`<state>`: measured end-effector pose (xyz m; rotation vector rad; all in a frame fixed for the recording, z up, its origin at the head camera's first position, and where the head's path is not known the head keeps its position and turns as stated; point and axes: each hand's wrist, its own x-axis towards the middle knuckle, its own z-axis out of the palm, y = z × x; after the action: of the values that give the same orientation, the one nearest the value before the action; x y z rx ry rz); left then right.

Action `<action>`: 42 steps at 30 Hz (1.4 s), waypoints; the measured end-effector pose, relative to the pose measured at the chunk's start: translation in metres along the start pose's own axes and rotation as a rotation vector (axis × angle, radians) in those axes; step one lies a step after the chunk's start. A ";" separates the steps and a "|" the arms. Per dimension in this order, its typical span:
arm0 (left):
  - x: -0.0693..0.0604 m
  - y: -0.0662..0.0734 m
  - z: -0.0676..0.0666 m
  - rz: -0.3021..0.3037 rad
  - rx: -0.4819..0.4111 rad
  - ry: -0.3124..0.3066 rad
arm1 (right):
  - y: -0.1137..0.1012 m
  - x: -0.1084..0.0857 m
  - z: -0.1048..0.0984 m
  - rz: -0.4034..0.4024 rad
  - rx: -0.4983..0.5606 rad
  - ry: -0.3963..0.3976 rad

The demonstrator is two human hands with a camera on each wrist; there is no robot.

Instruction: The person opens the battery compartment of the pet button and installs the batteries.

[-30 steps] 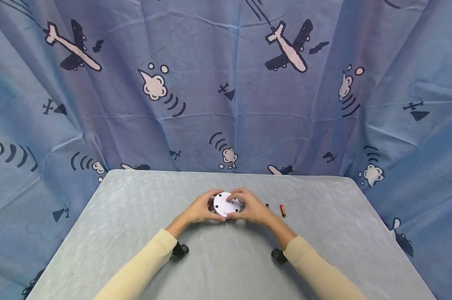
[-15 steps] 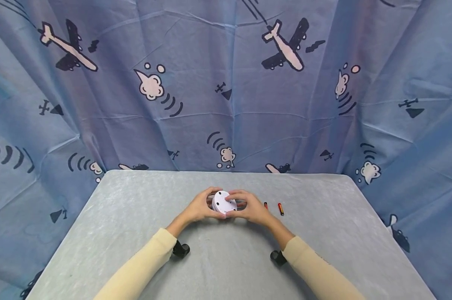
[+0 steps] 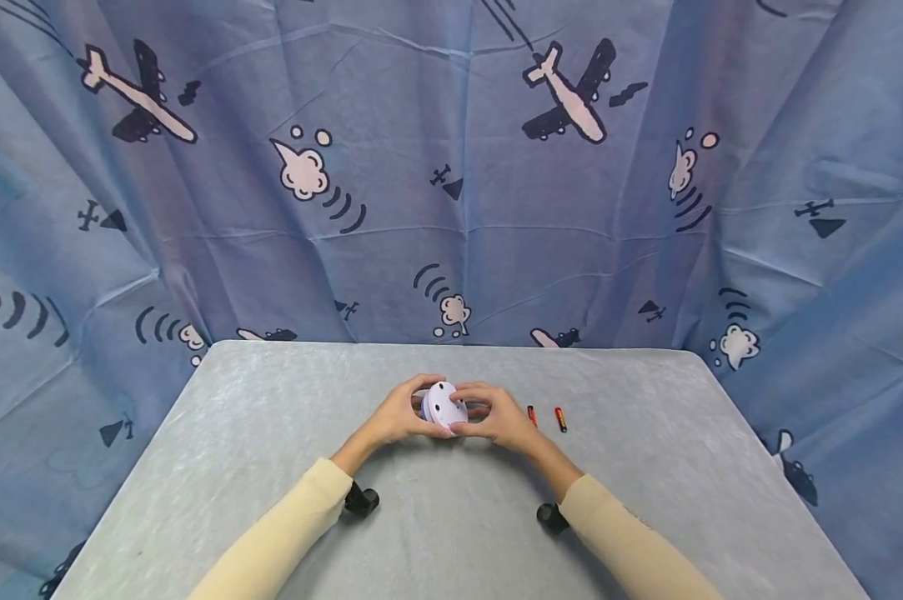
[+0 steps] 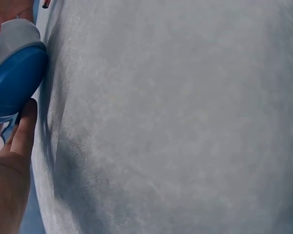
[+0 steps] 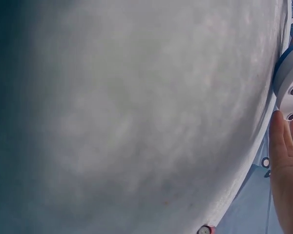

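With the left hand [image 3: 400, 414] and right hand [image 3: 499, 414] both pinching the tilted round device [image 3: 445, 413] by its edges, mid-worktop [image 3: 639, 492], its smooth shell could slip towards the batteries [image 3: 561, 420] on the right if either thumb slackened.

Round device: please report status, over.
Left hand and right hand grip device. Device tilted, blue side leftward. Two batteries beside right hand, apparently not obstructing.
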<state>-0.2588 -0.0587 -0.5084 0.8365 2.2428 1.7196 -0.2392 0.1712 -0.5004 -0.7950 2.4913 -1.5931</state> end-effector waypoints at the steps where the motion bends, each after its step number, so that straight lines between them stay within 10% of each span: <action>1: 0.000 0.000 0.000 0.000 0.005 -0.002 | 0.000 0.000 0.000 -0.003 -0.006 0.004; 42: 0.005 0.007 0.003 -0.039 0.041 0.025 | -0.006 -0.003 -0.010 -0.136 -0.097 -0.069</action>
<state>-0.2589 -0.0521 -0.5018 0.7791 2.3022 1.6813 -0.2376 0.1789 -0.4915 -1.0347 2.5308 -1.4651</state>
